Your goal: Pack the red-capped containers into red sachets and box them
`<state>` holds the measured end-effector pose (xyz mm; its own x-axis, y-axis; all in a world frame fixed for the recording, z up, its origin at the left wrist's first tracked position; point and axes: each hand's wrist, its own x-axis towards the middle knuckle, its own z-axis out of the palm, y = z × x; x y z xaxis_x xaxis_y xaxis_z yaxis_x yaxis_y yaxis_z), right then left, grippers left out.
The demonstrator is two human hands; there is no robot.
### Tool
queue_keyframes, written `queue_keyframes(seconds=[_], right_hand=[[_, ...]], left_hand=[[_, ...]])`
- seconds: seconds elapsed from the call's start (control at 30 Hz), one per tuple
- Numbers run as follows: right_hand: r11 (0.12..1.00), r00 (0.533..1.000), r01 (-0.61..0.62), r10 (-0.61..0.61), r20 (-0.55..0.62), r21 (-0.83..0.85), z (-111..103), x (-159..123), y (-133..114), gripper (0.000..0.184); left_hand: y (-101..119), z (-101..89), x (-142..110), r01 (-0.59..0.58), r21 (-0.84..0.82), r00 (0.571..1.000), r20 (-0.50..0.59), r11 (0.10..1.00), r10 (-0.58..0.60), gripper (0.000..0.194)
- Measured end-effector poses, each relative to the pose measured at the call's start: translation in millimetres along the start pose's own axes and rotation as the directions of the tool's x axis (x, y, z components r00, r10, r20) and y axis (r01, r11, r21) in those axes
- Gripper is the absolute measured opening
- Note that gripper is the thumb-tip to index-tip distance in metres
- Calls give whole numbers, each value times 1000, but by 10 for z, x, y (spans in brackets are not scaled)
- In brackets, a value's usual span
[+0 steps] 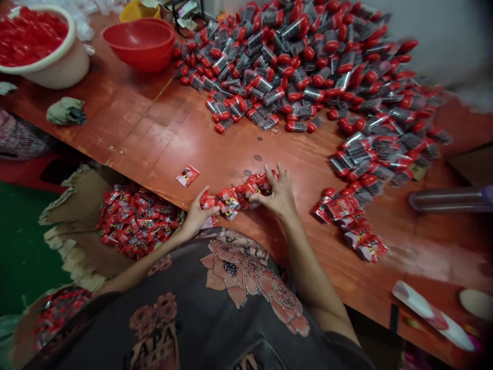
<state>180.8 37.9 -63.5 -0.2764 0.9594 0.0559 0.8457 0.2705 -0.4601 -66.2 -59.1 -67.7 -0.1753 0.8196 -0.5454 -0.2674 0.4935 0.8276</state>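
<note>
A row of small red printed packets [245, 192] lies on the reddish-brown table close to my body. At the row's left end, my left hand [195, 217] has its thumb and fingers closed on a red packet [208, 201]. My right hand [280, 195] is curved round the right end of the row, thumb on the near side and fingers on the far side. A single flat red packet [188, 176] rests to the left, apart from the row. Off to the right, another line of red packets [356, 228] reaches toward the table's front edge.
A big heap of clear tubes with red caps [285, 67] covers the back. Red bowls [139, 43] and a white tub [71, 59] of red pieces stand back left. Below the left edge sits a carton [73, 241] with packets [138, 221]. A purplish tube [449, 200] lies right.
</note>
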Motion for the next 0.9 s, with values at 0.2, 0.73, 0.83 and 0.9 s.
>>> queue_keyframes(seconds=[0.2,0.73,0.83,0.9], right_hand=[[988,986,141,-147,84,69,239,-86,-257,91],[826,742,484,-562,366,288,1357,-153,-2521,91],[728,623,575,-685,377,374,1562,-91,-2969,95],[706,615,586,-707,348,398,1585,-13,-2997,80]], left_hand=[[-109,-59,8,-254,365,967,130,896,221,84],[-388,-2066,-680,51,-196,901,-413,979,-130,82],[-479,-2555,-607,-120,-193,694,-718,974,-57,77],[-536,-2772,-588,-162,-189,577,-814,968,-63,72]])
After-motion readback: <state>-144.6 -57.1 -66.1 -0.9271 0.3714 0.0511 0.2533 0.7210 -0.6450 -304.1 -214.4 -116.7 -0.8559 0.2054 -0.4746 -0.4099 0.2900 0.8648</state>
